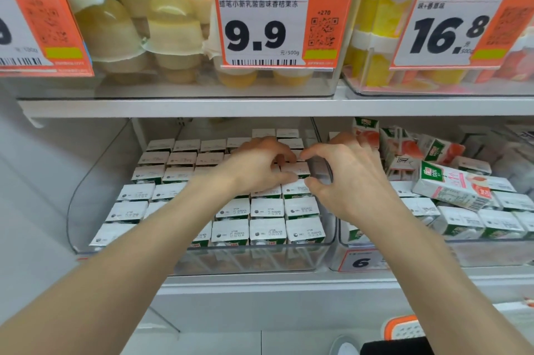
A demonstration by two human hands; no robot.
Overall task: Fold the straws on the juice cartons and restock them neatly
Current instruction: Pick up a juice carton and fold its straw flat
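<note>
Several white-topped juice cartons (267, 231) stand upright in neat rows in a clear plastic bin (248, 260) on the lower shelf. Both my hands reach into the bin's right rear part and meet at one juice carton (296, 170) in the right-hand column. My left hand (255, 168) has its fingers curled onto that carton's left side. My right hand (348, 178) curves its forefinger and thumb round the carton's right edge. No straw is visible; the hands hide the carton's sides.
A second clear bin (474, 253) on the right holds more cartons, some upright, with a pink-and-white carton (450, 188) and others lying loose on top. The shelf board (202, 107) above carries jelly cups and orange price tags (284, 18).
</note>
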